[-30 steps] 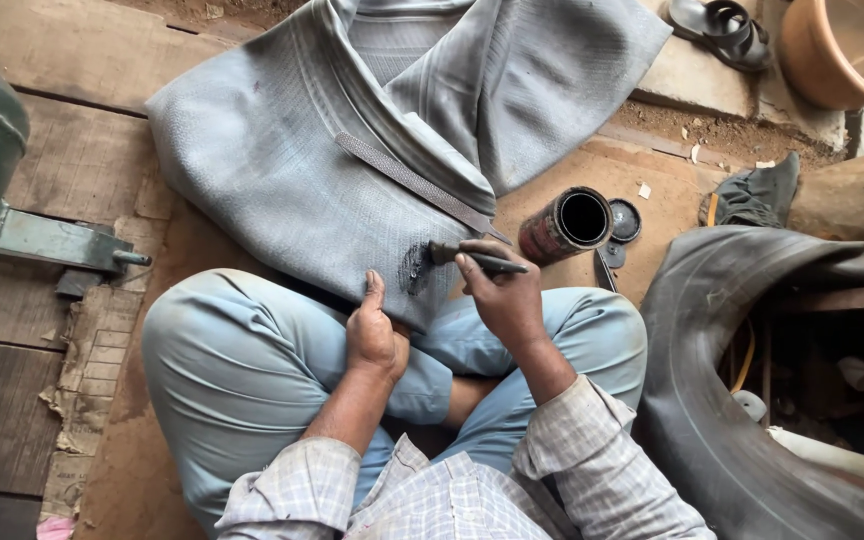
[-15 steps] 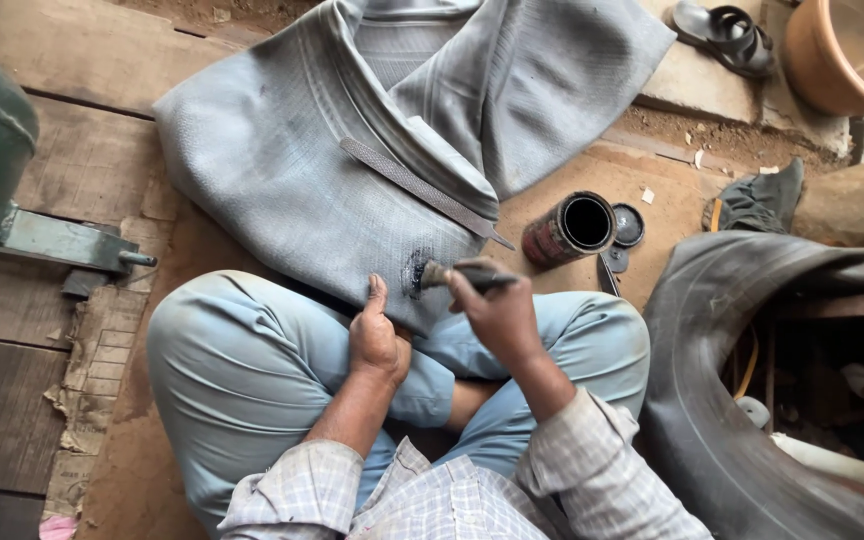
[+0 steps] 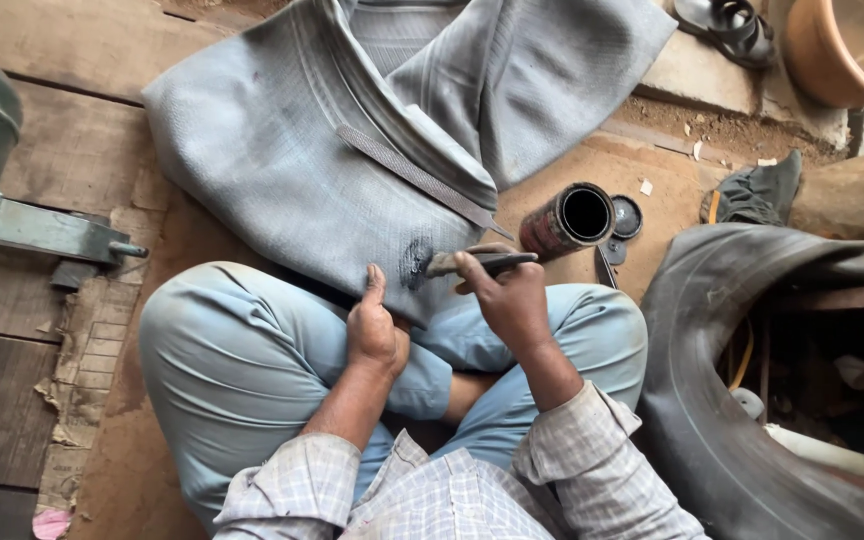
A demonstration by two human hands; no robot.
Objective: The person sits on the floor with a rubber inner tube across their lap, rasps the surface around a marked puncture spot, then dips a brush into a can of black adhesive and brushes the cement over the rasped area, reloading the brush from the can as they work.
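Observation:
I sit cross-legged with a large grey rubber inner tube (image 3: 282, 150) spread over my lap and the floor. My right hand (image 3: 508, 298) grips a small brush (image 3: 462, 262) whose tip rests beside a dark wet patch (image 3: 414, 262) on the tube. My left hand (image 3: 375, 328) presses the tube's near edge against my knee, thumb up. A long flat metal file (image 3: 414, 178) lies on the tube above the patch. An open dark can (image 3: 567, 220) lies tipped on its side just right of the brush, its lid (image 3: 627, 217) next to it.
A black tyre (image 3: 732, 400) curves along the right side. A green metal cylinder with a bracket (image 3: 12, 200) stands at the left on wooden planks. A sandal (image 3: 727, 25), a clay pot (image 3: 847, 50) and a dark rag (image 3: 757, 190) lie at the far right.
The right hand has moved the brush across the dark patch and drawn it slightly to the right. The left hand stays put on the tube.

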